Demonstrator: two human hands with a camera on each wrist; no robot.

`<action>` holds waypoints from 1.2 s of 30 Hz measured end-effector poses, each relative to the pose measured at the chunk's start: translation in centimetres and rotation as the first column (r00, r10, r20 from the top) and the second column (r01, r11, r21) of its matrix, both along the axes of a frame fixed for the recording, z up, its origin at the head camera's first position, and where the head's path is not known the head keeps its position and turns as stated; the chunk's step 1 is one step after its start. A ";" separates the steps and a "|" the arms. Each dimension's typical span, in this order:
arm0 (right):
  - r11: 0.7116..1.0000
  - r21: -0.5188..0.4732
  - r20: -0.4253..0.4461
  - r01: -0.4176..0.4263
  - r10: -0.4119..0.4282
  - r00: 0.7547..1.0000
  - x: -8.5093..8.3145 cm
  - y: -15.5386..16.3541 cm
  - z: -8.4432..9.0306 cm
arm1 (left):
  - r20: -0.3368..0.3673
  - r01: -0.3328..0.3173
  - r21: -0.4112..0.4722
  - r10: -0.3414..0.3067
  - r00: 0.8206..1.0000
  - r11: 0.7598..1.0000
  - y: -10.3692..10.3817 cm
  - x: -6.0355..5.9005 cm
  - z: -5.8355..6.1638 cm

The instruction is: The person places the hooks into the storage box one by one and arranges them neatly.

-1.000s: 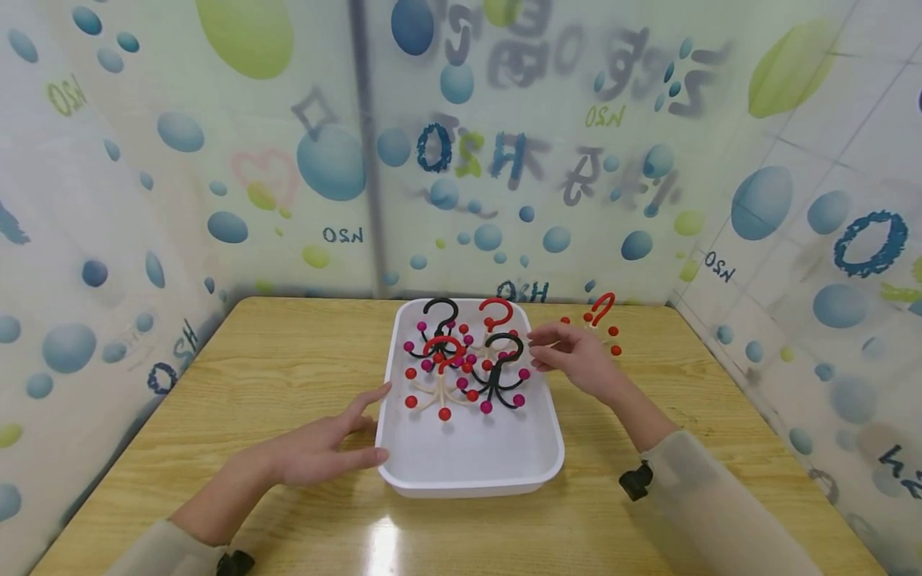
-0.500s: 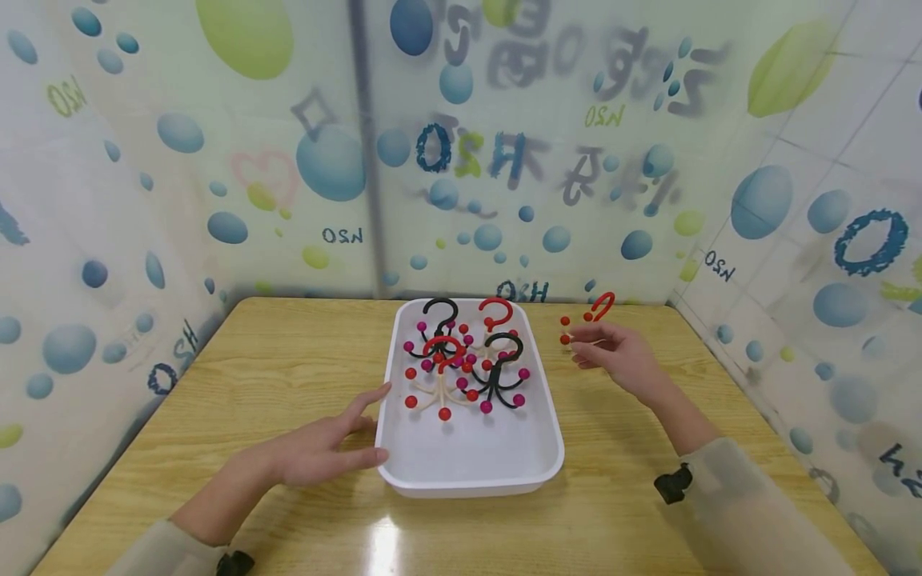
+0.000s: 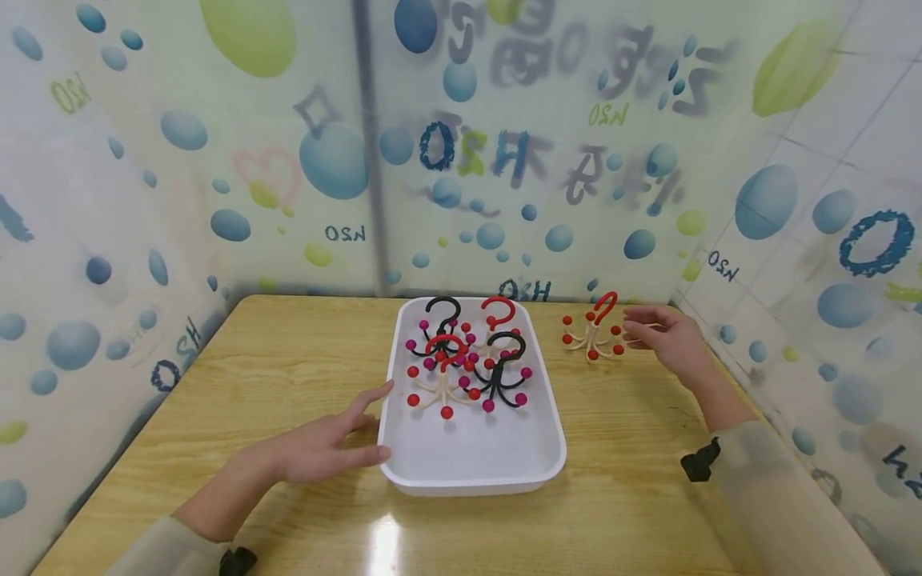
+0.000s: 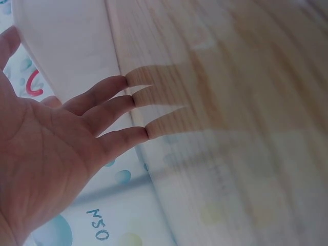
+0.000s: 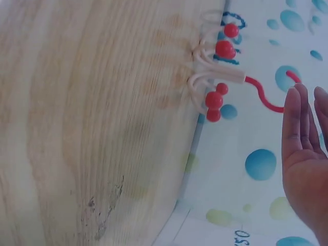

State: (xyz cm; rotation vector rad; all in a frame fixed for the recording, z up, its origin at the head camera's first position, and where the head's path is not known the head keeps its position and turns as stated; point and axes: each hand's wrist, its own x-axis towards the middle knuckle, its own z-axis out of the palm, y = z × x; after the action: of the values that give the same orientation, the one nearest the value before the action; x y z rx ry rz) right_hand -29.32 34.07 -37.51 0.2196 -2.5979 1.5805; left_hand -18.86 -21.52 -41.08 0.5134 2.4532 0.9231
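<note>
A white plastic tray (image 3: 471, 464) stands mid-table, holding black hook hangers (image 3: 497, 376) with magenta ball tips and cream ones (image 3: 442, 384) with red hooks and red balls. Another cream claw hanger (image 3: 592, 336) with a red hook stands upright on the table, right of the tray. My left hand (image 3: 317, 448) touches the tray's left rim, its fingers spread and extended; the left wrist view shows three fingertips (image 4: 115, 138) down at the tabletop. Just right of the lone hanger is my right hand (image 3: 670, 344), fingers fairly straight, holding nothing. In the right wrist view a hanger (image 5: 225, 74) appears beyond the fingers.
A wooden table (image 3: 288, 352) carries everything. Printed curtains (image 3: 461, 160) with blue and green dots close in the back and both sides. A dark scuff (image 5: 105, 210) marks the tabletop near the right hand.
My right hand has moved rightward from the tray's right edge, passing in front of the lone hanger to its right side. The left hand stays at the tray; the hangers have not moved.
</note>
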 end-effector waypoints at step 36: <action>0.996 -0.037 0.036 0.086 -0.085 0.996 -5.1 -0.3 -1.7 | -0.036 0.012 -0.002 -0.012 0.999 1.000 0.0 0.1 0.2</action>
State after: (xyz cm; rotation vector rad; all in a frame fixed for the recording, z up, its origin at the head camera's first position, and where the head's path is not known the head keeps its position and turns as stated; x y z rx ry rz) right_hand -34.37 33.77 -39.17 0.0781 -2.5617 1.6179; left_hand -18.75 -21.52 -40.91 0.5476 2.4804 0.9144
